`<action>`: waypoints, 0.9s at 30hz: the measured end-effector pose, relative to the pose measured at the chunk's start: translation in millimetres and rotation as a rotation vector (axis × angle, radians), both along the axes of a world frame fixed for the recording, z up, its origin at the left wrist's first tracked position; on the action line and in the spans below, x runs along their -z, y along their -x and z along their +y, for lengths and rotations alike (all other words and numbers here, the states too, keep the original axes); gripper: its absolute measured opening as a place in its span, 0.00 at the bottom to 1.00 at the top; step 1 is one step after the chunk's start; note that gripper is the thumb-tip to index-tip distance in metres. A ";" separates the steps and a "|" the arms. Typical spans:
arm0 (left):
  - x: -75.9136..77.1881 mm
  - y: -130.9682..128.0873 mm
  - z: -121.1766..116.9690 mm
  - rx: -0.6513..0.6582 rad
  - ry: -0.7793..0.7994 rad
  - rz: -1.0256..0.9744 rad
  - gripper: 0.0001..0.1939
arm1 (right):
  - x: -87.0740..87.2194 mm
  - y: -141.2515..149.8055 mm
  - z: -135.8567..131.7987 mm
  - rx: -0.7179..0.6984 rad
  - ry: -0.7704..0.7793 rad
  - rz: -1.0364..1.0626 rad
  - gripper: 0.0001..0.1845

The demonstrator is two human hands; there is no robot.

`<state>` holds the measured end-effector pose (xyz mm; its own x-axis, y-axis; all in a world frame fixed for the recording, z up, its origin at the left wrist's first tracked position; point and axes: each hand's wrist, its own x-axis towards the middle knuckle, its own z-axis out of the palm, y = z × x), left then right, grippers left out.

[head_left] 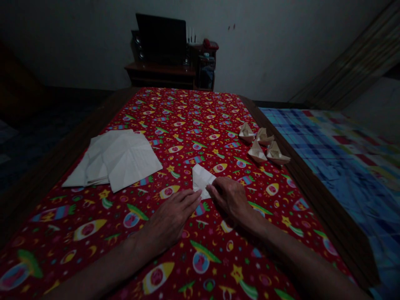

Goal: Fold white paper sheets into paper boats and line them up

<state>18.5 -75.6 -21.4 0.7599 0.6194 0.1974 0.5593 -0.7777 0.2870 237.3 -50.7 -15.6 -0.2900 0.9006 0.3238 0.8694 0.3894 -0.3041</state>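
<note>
A small piece of folded white paper (201, 179) lies on the red printed cloth between my hands, one pointed corner up and to the left. My left hand (171, 212) rests low over the cloth with fingers stretched out, their tips touching the paper's lower left edge. At the paper's right side, my right hand (231, 198) has its fingers curled and pressed together on the edge. The fingertips partly cover the paper's lower and right parts.
A stack of creased white paper sheets (128, 158) lies at left. Several folded paper boats (258, 152) stand near the right edge. The red tablecloth (193, 110) covers a dark wooden table (337, 221). Beyond are a monitor (162, 39) and a red telephone (211, 44).
</note>
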 end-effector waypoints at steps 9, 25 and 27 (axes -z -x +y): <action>-2.1 -1.5 -1.2 -0.004 -0.010 0.035 0.38 | 2.0 1.5 -42.6 -0.408 -0.155 -0.173 0.23; -20.1 -4.5 28.9 -0.004 0.126 -0.151 0.16 | 4.8 -8.6 -32.6 -0.431 -0.150 -0.206 0.18; -24.7 -7.1 45.7 -0.017 0.194 -0.195 0.15 | 4.8 -3.5 -26.9 -0.465 -0.146 -0.180 0.17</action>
<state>25.6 -29.9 3.3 0.7086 0.6718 0.2156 0.4911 -0.6890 0.5329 240.8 -77.6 -20.4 -0.7113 0.6128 0.3444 0.6284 0.7739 -0.0793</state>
